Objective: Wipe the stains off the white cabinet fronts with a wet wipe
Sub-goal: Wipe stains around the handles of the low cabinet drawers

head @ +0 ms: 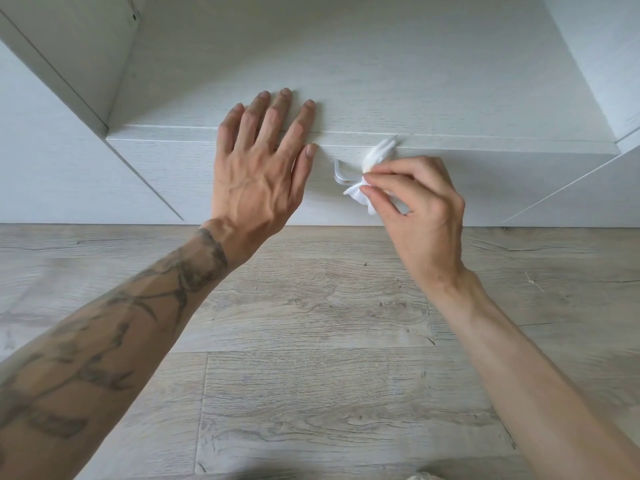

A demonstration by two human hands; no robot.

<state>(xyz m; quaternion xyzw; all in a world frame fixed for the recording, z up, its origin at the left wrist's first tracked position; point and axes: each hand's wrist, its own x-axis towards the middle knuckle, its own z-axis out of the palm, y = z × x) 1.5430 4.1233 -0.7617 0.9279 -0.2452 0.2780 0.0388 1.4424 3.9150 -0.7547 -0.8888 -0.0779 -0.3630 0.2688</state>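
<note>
At drawer handle (341, 174), crumpled white wet wipe (360, 196) in R hand (422, 209) pinch; L hand (256, 168) flat, fingers (277, 114) straight, on cabinet (450, 98).

White wipe (367, 178), grey wood-grain floor (311, 341)

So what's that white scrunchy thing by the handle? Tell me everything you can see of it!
It is a wet wipe, white, soft-looking and crumpled into a bunch. The right hand pinches its middle with thumb and fingers. One end fans up against the top edge of the white cabinet front. The other end sticks out below, by the silver handle.
</note>
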